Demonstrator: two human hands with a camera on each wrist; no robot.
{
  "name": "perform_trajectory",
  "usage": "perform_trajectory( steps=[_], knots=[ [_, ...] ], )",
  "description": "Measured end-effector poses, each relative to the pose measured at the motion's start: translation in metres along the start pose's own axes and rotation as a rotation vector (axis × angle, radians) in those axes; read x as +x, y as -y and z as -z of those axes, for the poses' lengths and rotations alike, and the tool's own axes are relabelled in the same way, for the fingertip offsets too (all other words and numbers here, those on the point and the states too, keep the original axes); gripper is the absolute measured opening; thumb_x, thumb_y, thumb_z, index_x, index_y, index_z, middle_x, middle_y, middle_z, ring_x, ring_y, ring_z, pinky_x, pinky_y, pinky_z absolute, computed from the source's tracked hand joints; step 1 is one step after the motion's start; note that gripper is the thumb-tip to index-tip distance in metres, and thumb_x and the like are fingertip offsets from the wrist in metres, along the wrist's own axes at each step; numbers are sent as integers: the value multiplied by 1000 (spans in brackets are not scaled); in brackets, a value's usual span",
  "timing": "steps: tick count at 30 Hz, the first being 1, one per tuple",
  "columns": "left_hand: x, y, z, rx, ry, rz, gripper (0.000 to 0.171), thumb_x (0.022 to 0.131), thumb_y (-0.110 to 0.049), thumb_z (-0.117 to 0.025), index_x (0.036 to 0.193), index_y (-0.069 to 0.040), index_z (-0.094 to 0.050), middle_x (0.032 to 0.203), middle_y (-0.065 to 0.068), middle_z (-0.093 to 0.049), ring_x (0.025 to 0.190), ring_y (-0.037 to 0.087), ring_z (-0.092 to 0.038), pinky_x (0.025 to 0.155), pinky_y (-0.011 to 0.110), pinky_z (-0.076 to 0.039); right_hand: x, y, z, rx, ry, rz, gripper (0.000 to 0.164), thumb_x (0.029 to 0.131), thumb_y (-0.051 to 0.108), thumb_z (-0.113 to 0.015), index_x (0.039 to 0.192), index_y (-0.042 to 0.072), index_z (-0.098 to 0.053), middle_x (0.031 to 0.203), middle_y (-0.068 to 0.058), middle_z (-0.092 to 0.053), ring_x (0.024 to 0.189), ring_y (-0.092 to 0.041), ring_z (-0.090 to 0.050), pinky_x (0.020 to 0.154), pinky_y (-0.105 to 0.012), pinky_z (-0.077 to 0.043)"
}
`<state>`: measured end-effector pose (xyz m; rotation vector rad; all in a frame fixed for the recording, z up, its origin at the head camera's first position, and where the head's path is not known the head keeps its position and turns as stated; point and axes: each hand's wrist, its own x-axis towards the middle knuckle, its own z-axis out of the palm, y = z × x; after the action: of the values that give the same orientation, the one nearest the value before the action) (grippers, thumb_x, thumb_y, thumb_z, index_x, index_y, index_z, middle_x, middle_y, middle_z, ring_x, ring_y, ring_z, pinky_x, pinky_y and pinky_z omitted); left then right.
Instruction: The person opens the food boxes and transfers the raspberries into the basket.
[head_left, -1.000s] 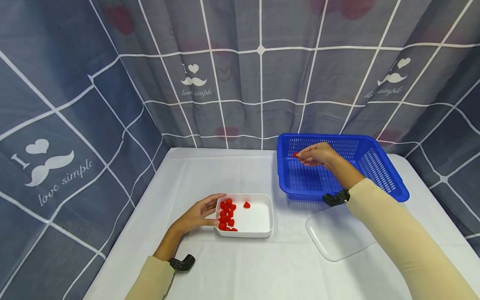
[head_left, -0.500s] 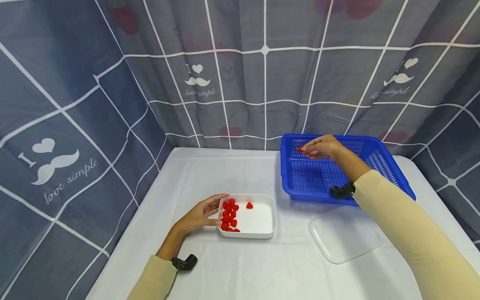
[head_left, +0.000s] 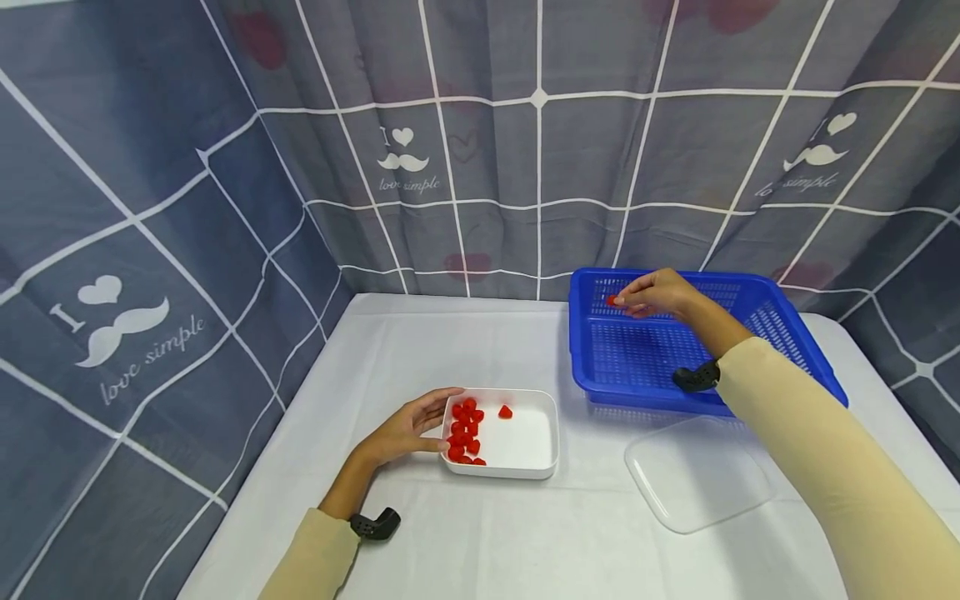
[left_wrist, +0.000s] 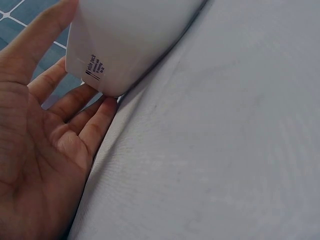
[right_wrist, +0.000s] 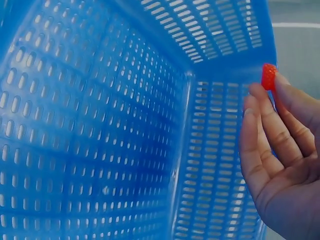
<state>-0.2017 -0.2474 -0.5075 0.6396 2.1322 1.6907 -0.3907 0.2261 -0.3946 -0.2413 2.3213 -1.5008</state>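
Observation:
My left hand (head_left: 408, 429) holds the left end of a shallow white plastic box (head_left: 517, 446), thumb at the near left corner and fingers along the far side. In the left wrist view, the thumb meets the rim of the box and the fingertips lie against its lower edge. Several small red raspberry-like pieces (head_left: 459, 433) cluster at the box's left end; one lies apart near its far wall. My right hand (head_left: 660, 293) is over the back left of a blue perforated basket (head_left: 637, 392), pinching one bumpy red raspberry-like piece (right_wrist: 269, 76) between thumb and fingertips.
A clear plastic lid (head_left: 697, 479) lies on the white-covered table (head_left: 450, 333), in front of the basket and partly beneath the right sleeve. Behind and at both sides hangs a grey-blue gridded curtain (head_left: 487, 167), close to the basket's back rim.
My right hand has moved slightly back inside the basket with the red raspberry-like piece still pinched. The left hand stays on the box. The whole head view has shifted slightly.

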Motion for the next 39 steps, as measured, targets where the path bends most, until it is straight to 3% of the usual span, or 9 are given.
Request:
perform_trajectory(
  steps=[9, 13, 16, 22, 31, 39],
  knots=[
    [1, 1, -1, -7, 6, -10, 84, 82, -5, -83, 155, -18, -42, 159, 8, -40, 147, 32, -37, 111, 29, -43, -1, -18, 14, -106, 36, 2, 34, 94, 13, -74, 114, -13, -67, 102, -15, -76, 83, -17, -72, 87, -41, -61],
    [1, 2, -1, -6, 12, -19, 84, 82, -5, -83, 155, -16, -41, 159, 10, -39, 147, 34, -37, 111, 30, -43, -3, -23, 15, -159, 78, -1, 32, 94, 11, -73, 112, -15, -68, 103, -17, -75, 90, -25, -73, 91, -49, -59],
    [0, 2, -1, 1, 11, -22, 85, 82, -6, -83, 155, -16, -41, 160, 10, -39, 147, 34, -37, 111, 30, -42, -3, -28, 16, -224, 122, 12, 29, 94, 9, -73, 108, -15, -69, 102, -20, -75, 91, -30, -72, 89, -51, -59],
    [1, 1, -3, -10, 19, -22, 84, 83, -4, -81, 155, -16, -41, 160, 9, -39, 147, 34, -36, 112, 30, -42, -1, -37, 15, -385, 227, 40, 20, 91, 8, -74, 97, -11, -72, 93, -16, -75, 81, -21, -69, 76, -43, -62],
    [1, 1, -3, 9, 15, -25, 85, 82, -3, -82, 155, -15, -41, 159, 10, -40, 147, 35, -36, 112, 29, -41, -1, -41, 14, -431, 247, 34, 17, 90, 5, -74, 93, -12, -71, 82, -13, -73, 73, -23, -68, 68, -41, -62],
    [0, -1, 0, -12, 6, -2, 85, 82, -5, -83, 155, -18, -42, 160, 7, -39, 148, 32, -36, 112, 29, -41, -6, -16, 25, -406, 214, 61, 27, 96, 11, -70, 109, -12, -68, 102, -23, -73, 91, -39, -71, 80, -53, -61]
  ],
)
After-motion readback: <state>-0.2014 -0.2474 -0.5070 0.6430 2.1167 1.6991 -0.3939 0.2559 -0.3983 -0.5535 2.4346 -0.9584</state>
